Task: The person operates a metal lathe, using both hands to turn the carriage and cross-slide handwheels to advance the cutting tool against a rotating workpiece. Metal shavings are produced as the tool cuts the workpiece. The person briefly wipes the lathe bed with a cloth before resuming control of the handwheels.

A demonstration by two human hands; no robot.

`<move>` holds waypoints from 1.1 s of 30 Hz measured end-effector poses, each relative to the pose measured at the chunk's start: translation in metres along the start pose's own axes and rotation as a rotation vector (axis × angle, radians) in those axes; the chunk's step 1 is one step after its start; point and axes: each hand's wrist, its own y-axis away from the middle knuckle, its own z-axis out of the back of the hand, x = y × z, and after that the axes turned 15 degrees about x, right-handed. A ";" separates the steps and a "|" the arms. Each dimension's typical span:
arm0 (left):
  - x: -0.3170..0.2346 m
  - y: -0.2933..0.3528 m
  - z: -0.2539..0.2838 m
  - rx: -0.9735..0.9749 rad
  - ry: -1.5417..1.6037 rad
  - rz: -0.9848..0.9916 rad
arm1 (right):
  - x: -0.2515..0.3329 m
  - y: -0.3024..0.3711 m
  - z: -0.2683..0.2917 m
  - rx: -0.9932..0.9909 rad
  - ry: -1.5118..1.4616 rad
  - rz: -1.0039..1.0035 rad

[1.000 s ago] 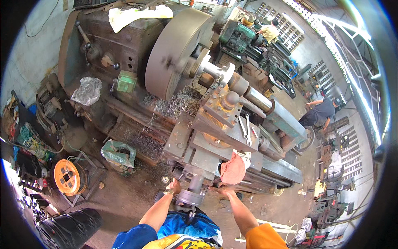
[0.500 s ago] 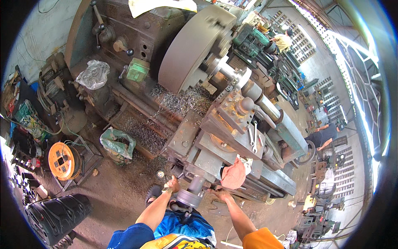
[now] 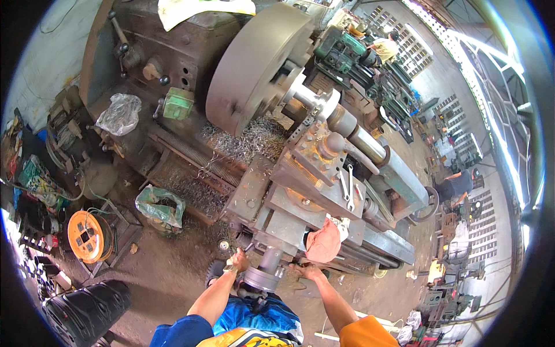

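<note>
A large metal lathe stands before me, its wide round chuck (image 3: 254, 72) blurred at the jaws. The chuck carries a shiny stepped metal shaft (image 3: 309, 97). Below the shaft sits the tool post (image 3: 317, 151) with its ball-ended clamp lever (image 3: 332, 143). My left hand (image 3: 238, 261) is closed at a short dark handle (image 3: 250, 247), left of the round handwheel (image 3: 261, 279). To the wheel's right, my right hand (image 3: 307, 270) is closed, low beside the carriage; whatever its fingers hold is hidden. A pinkish-red cloth (image 3: 324, 240) lies just above it.
Two spanners (image 3: 348, 188) lie on the carriage. Curled metal chips (image 3: 248, 139) cover the bed under the chuck. At left are a green plastic bag (image 3: 161, 207), an orange cable reel (image 3: 85, 236) and a black ribbed container (image 3: 88, 309). Two people (image 3: 383, 49) are farther off at right.
The lathe has shifted slightly left in the picture as my view moved. Both hands keep nearly the same places. At far right, the person in dark clothing has changed posture.
</note>
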 end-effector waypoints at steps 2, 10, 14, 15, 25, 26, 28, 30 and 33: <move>-0.004 0.006 0.017 0.163 0.022 0.019 | 0.004 0.007 -0.001 -0.075 -0.020 0.003; -0.016 0.023 0.059 0.393 0.011 0.025 | 0.053 0.061 0.026 0.064 -0.114 -0.016; -0.015 0.021 0.060 0.407 -0.014 0.027 | 0.055 0.063 0.026 0.018 -0.109 0.016; -0.015 0.020 0.060 0.420 -0.018 0.037 | 0.053 0.062 0.025 0.035 -0.109 0.005; -0.012 0.017 0.059 0.438 -0.132 -0.005 | 0.048 0.063 0.028 0.052 -0.194 0.013; -0.013 0.018 0.059 0.421 -0.121 0.002 | 0.045 0.061 0.027 0.037 -0.230 0.041; -0.014 0.019 0.061 0.424 -0.106 0.032 | 0.040 0.057 0.024 -0.022 -0.264 0.067; -0.015 0.020 0.064 0.435 -0.098 0.020 | 0.035 0.053 0.021 -0.038 -0.283 0.085; -0.017 0.022 0.067 0.454 -0.089 0.031 | 0.029 0.050 0.017 -0.036 -0.308 0.096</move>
